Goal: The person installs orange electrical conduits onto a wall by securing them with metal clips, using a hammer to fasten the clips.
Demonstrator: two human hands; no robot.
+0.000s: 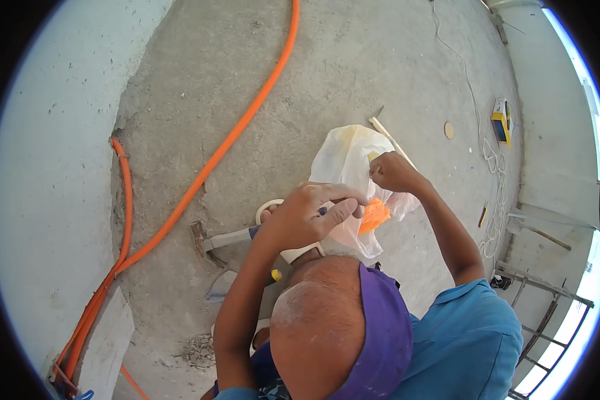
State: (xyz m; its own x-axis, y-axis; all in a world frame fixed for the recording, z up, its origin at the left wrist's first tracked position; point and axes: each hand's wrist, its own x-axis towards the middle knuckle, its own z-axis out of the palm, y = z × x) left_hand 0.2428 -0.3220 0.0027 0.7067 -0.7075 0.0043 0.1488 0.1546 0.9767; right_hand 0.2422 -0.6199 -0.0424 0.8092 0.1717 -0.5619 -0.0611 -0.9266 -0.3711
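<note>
Crouched on a bare concrete floor [280, 87], I work both hands over a white plastic bag [343, 157], which lies just ahead of my knee [320, 313]. My right grip [397, 172] is curled at the bag's edge; whether it pinches the plastic, I cannot tell. My left grip [307, 210] hangs over the bag's other side, fingers bent, and I cannot tell if anything sits in it. Something orange [375, 215] shows at the bag between them, and a pale stick [392, 142] lies just beyond. The floor is grey, rough and dusty, with rubble [200, 350] near my left arm. A hammer [228, 239] and a trowel [221, 287] lie on that side. Thick orange pipe [230, 139] curves across the concrete toward a pale, speckled wall [60, 133]. Opposite, a white cable [472, 83] trails past a round disc [449, 130] and a yellow-and-black box [500, 123], while a metal frame [543, 333] stands by daylight at the room's edge.
</note>
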